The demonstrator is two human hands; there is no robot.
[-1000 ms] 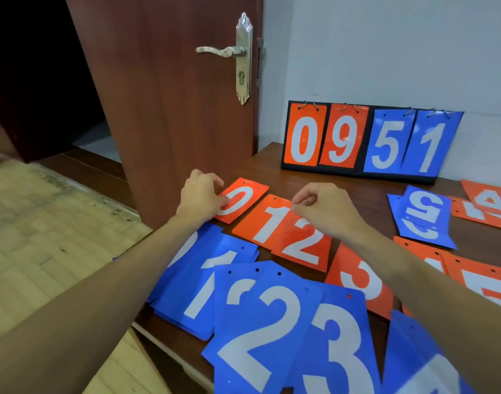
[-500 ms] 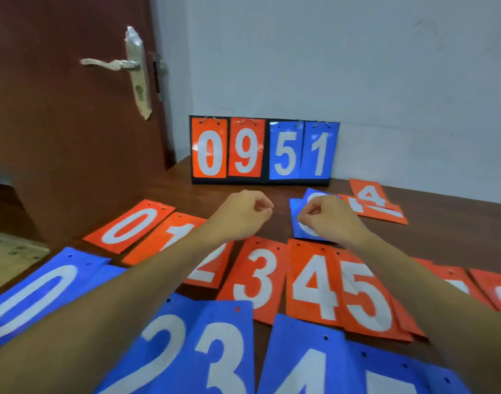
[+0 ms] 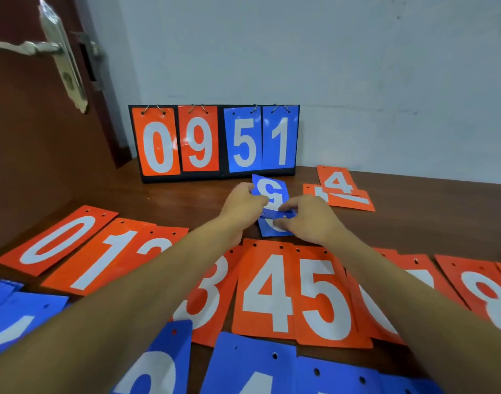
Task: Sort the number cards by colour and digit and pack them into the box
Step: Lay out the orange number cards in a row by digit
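Number cards are lying in rows on the wooden table (image 3: 431, 217), orange ones behind, blue ones in front. The left hand (image 3: 242, 207) and right hand (image 3: 309, 220) are both pinching a blue 5 card (image 3: 270, 191), which is upside down, tilted over another blue card (image 3: 269, 228), near the scoreboard (image 3: 215, 143) showing 0951.
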